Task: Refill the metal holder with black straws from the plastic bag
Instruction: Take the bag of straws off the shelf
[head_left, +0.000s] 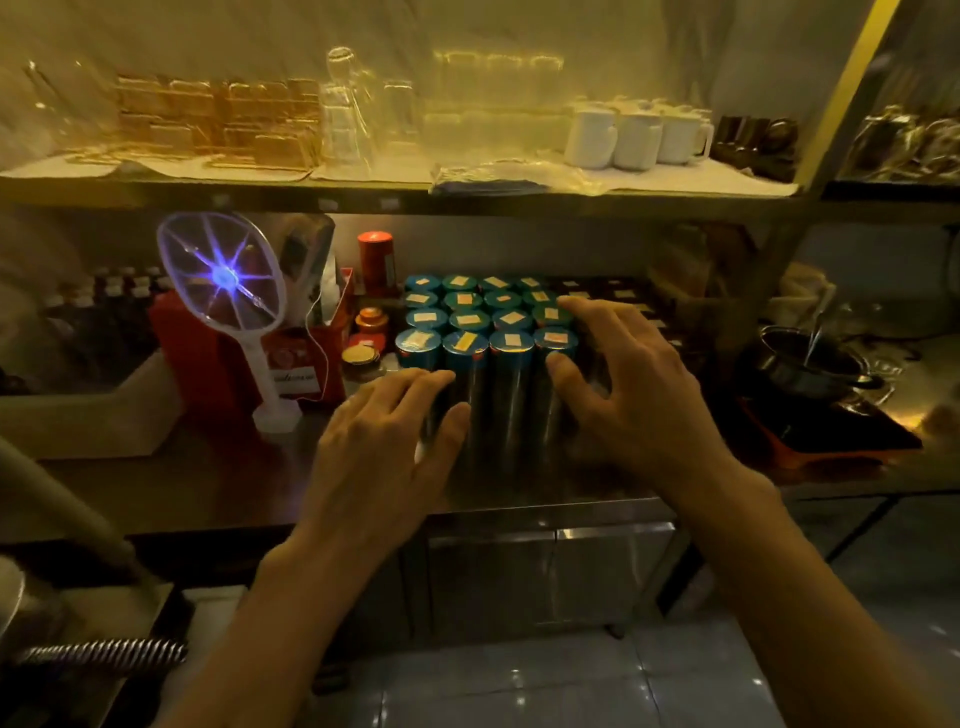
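Several tall metal canisters (506, 400) with blue labelled lids stand packed together on the steel counter. My left hand (384, 431) rests with nearly straight fingers against the front-left canister. Over the front-right canister my right hand (628, 379) is spread, its thumb on the canister's side and its fingers reaching past the lids. Neither hand holds anything. A flat clear plastic bag (498, 179) with dark contents lies on the edge of the upper shelf. I see no loose straws and no straw holder.
A lit electric swatter (228, 291) stands at the left beside red boxes (208, 358) and small jars (363, 358). A dark pot (810, 364) sits at the right on a stove. White mugs (634, 140) and glasses (348, 114) fill the upper shelf.
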